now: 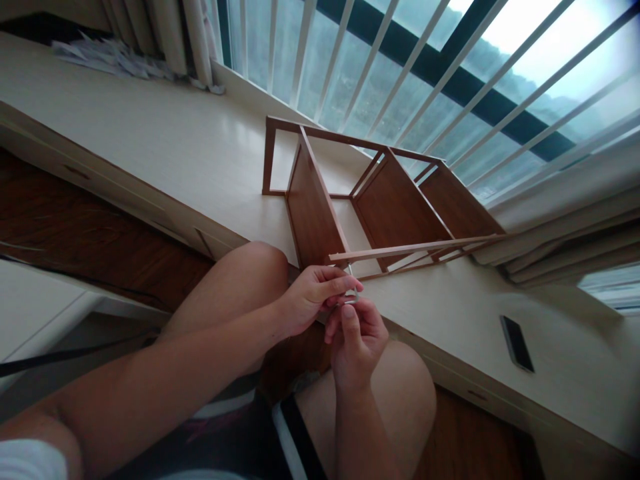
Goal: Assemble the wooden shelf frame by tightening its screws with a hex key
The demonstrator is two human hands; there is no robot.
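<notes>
- Two hands in head view: left hand [320, 293] and right hand [357, 333] seem both pinched, thumb against fingers, on a small bent metal piece [357, 294], near the wooden shelf rack [315, 207].
- The piece is probably light, stiff, a little slippery; better to grip its ends.
- Rack lies sideways on the windowsill [175, 147], likely rigid; hold its rails [395, 251].
</notes>
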